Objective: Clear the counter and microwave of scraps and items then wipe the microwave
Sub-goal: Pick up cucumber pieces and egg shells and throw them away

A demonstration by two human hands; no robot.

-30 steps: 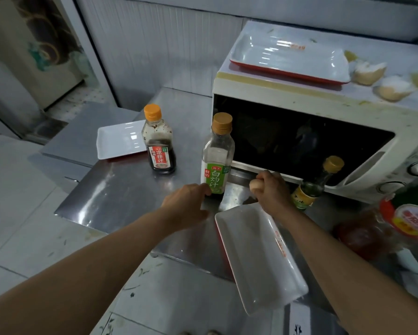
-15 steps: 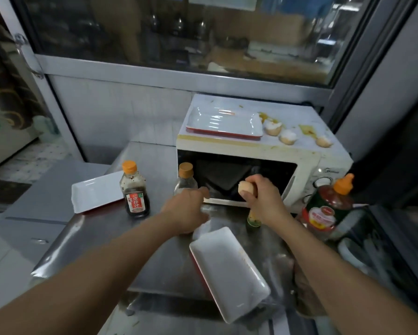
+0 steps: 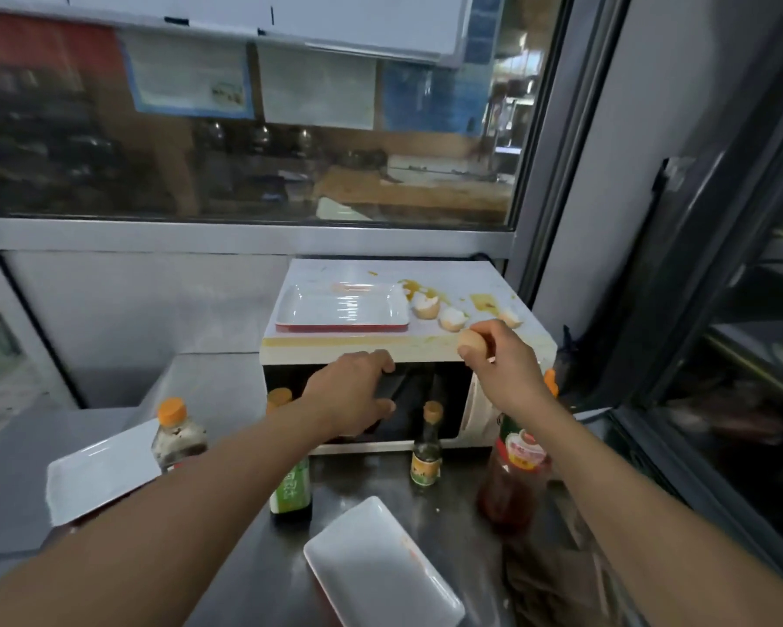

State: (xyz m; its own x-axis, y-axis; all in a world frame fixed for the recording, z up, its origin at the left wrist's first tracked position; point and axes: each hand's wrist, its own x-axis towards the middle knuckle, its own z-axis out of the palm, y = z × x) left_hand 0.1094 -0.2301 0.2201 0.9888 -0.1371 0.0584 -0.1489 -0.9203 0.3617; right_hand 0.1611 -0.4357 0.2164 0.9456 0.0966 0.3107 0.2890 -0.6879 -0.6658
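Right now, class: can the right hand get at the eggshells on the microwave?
Probably yes: the right hand hovers just before the eggshells, nothing between, but it already holds an egg-like piece.

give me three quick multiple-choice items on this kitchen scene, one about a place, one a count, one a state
1. Where is the red-rimmed tray?
A. on top of the microwave
B. inside the microwave
C. on the floor

2. How many loose eggshell pieces lie on the microwave top?
A. one
B. three
C. six

3. What is the right hand doing?
A. lying flat on the counter
B. gripping a bottle
C. holding a small egg-like piece

Answers:
1 A: the tray rests on the stained top.
2 B: three shells lie in a row beside the tray.
3 C: its fingers curl round the tan piece at the top's front edge.
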